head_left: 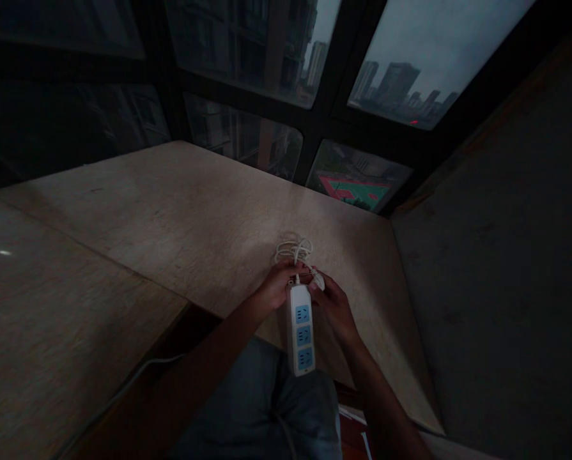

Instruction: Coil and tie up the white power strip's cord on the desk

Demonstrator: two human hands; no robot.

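Observation:
A white power strip [303, 335] with three blue sockets hangs over the near edge of the sill, its cord end pointing away from me. My left hand [280, 284] is closed round the white cord [293, 249] just beyond the strip's top end. Loose loops of that cord lie on the sill past my fingers. On the other side, my right hand [332, 300] is closed on the pale plug [317, 279], close to the strip's upper right corner. My fingertips partly hide the cord between the two hands.
A broad stone-like sill [209, 211] spreads ahead and to the left, with a seam across it. Dark-framed windows [247, 121] rise behind it. A grey wall [496, 281] bounds the right side. Another white cable [137, 370] runs at lower left, near my legs [247, 402].

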